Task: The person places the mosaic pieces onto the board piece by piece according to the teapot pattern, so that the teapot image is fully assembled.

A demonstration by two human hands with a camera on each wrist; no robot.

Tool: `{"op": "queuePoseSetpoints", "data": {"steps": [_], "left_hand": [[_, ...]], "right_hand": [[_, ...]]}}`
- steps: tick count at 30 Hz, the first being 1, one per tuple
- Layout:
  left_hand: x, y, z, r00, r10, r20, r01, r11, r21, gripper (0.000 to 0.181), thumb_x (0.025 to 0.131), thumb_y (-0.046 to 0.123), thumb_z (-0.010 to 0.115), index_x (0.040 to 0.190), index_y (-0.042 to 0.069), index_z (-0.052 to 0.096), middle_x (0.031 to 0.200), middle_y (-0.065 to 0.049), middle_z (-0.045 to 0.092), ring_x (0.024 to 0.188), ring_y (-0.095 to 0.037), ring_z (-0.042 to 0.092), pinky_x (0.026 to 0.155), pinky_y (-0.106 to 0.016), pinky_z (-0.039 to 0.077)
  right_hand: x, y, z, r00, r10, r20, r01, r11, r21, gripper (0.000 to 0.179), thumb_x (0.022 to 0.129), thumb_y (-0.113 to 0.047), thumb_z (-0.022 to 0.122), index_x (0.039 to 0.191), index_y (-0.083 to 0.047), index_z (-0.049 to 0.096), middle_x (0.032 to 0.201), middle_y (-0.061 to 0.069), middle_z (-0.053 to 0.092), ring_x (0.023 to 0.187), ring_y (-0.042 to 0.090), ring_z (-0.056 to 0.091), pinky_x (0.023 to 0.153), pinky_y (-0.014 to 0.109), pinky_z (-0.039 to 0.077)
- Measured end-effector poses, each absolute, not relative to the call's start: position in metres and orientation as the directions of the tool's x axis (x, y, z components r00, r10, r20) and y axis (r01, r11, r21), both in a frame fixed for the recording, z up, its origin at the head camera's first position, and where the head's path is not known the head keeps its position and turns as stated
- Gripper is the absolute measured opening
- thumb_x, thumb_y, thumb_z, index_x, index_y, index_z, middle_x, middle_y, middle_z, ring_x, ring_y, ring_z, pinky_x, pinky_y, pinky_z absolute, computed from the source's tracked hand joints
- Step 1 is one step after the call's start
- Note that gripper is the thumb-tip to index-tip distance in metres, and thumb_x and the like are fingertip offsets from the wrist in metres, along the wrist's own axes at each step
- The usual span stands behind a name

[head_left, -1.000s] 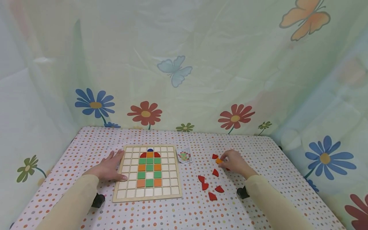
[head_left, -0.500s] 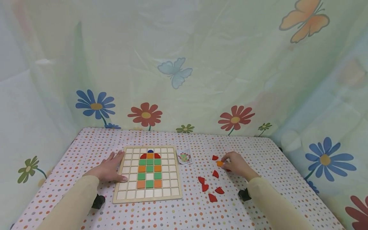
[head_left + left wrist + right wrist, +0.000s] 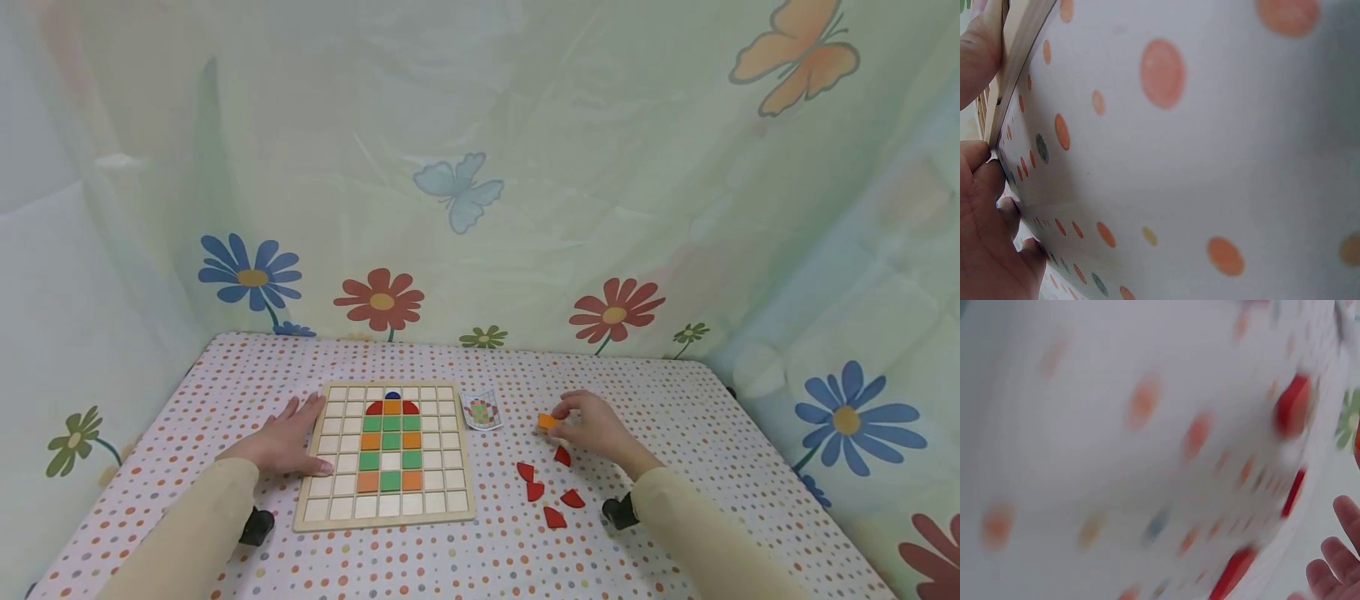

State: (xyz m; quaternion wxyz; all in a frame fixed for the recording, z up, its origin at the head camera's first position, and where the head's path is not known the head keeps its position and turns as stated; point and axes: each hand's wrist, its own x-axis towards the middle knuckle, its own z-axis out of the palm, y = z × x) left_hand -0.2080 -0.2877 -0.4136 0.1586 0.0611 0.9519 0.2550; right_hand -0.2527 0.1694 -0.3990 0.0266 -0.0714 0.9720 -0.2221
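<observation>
My left hand (image 3: 288,437) rests spread at the left edge of a wooden grid board (image 3: 433,480), its thumb lying over the rim. In the left wrist view, fingers (image 3: 985,172) touch the board's edge (image 3: 1013,69). On the board, green, orange, red and blue tiles form a pattern around a bare middle cell. Above the table, my right hand (image 3: 600,429) pinches an orange square tile (image 3: 547,422) between thumb and fingers. Just in front of it lies a red quarter-circle piece (image 3: 562,456). The right wrist view is blurred, with red pieces (image 3: 1292,407) below the hand.
Several more red quarter-circle pieces (image 3: 554,517) lie between the board and my right arm. A small printed picture card (image 3: 481,410) sits against the board's right side. Behind the dotted tablecloth (image 3: 495,567) hangs a flowered curtain (image 3: 480,275).
My right hand has lifted the orange tile off the table and moved left with it, over the far red piece. The left hand stays in place at the board.
</observation>
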Motion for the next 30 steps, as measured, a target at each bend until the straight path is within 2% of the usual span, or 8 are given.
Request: {"op": "queuePoseSetpoints", "data": {"steps": [5,9,17,24,30], "left_hand": [[-0.208,-0.288,-0.416,-0.941,0.195,-0.276,0.032,0.864,0.503,0.117,0.079,0.036,0.088,0.159,-0.01,0.016,0.166,-0.034,0.01,0.154,-0.056,0.002,0.124,-0.07,0.009],[-0.208,-0.29,-0.418,-0.94,0.199,-0.275,0.037,0.865,0.5,0.117,0.079,0.037,0.087,0.159,-0.01,0.016,0.166,-0.034,0.01,0.154,-0.056,0.002,0.124,-0.071,0.009],[-0.207,-0.289,-0.417,-0.943,0.193,-0.273,0.033,0.867,0.497,0.117,0.079,0.037,0.088,0.158,-0.011,0.017,0.166,-0.034,0.012,0.153,-0.056,0.003,0.124,-0.071,0.01],[-0.207,-0.289,-0.415,-0.94,0.202,-0.275,0.041,0.867,0.497,0.117,0.079,0.038,0.087,0.159,-0.01,0.016,0.166,-0.034,0.011,0.153,-0.056,0.003,0.124,-0.071,0.01],[-0.208,-0.288,-0.414,-0.94,0.194,-0.279,0.029,0.863,0.504,0.118,0.079,0.037,0.087,0.159,-0.009,0.015,0.167,-0.033,0.009,0.154,-0.055,0.001,0.124,-0.07,0.008]], "right_hand": [[-0.249,0.141,-0.396,-0.977,-0.21,-0.023,-0.175,0.864,-0.472,0.012,0.088,-0.015,0.081,0.098,-0.01,0.077,0.146,0.022,0.056,0.137,0.046,0.05,0.11,0.062,0.047],[-0.244,0.116,-0.394,-0.965,-0.262,-0.017,-0.216,0.831,-0.513,0.01,0.086,-0.017,0.083,0.094,-0.013,0.077,0.145,0.018,0.058,0.141,0.044,0.047,0.111,0.061,0.046],[-0.233,0.068,-0.393,-0.923,-0.384,-0.005,-0.305,0.74,-0.599,0.009,0.086,-0.015,0.083,0.091,-0.015,0.075,0.145,0.017,0.059,0.154,0.043,0.029,0.121,0.061,0.034],[-0.228,0.036,-0.392,-0.885,-0.466,-0.021,-0.353,0.698,-0.623,0.01,0.086,-0.016,0.083,0.092,-0.015,0.075,0.147,0.018,0.056,0.155,0.043,0.027,0.123,0.061,0.032],[-0.225,0.015,-0.394,-0.859,-0.511,-0.031,-0.395,0.7,-0.595,0.012,0.086,-0.019,0.084,0.092,-0.013,0.076,0.148,0.016,0.056,0.155,0.042,0.028,0.122,0.061,0.034]]}}
